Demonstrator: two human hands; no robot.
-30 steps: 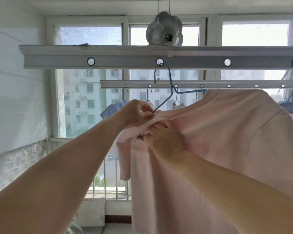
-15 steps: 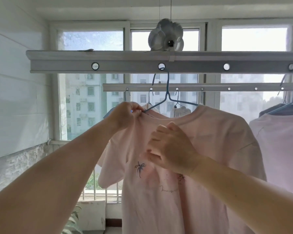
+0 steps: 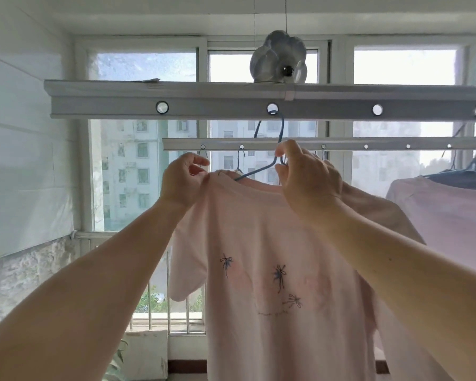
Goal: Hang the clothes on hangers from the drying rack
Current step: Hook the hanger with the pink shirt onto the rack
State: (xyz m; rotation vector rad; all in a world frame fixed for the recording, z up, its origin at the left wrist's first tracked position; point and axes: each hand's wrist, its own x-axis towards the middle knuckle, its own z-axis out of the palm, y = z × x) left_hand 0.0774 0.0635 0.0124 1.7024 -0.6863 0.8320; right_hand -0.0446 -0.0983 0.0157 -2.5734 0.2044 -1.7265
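Observation:
A pale pink T-shirt (image 3: pixel 272 243) with small blue bow prints hangs on a blue wire hanger (image 3: pixel 259 170). The hanger's hook sits in a hole of the near grey rack bar (image 3: pixel 204 104). My left hand (image 3: pixel 183 178) pinches the shirt's collar at its left shoulder. My right hand (image 3: pixel 305 171) pinches the hanger's neck just below the hook, above the collar. The hanger's right arm is hidden behind my right hand and the shirt.
A second rack bar (image 3: pixel 341 144) runs behind, with several empty hooks hanging from it. Another pale shirt (image 3: pixel 445 215) on a blue hanger hangs at the right. A grey pulley housing (image 3: pixel 279 57) sits on the near bar. Windows and a railing lie behind.
My right hand rose from the shirt's chest to the hanger's neck. The shirt now hangs flat and facing me. My left hand stays at the collar.

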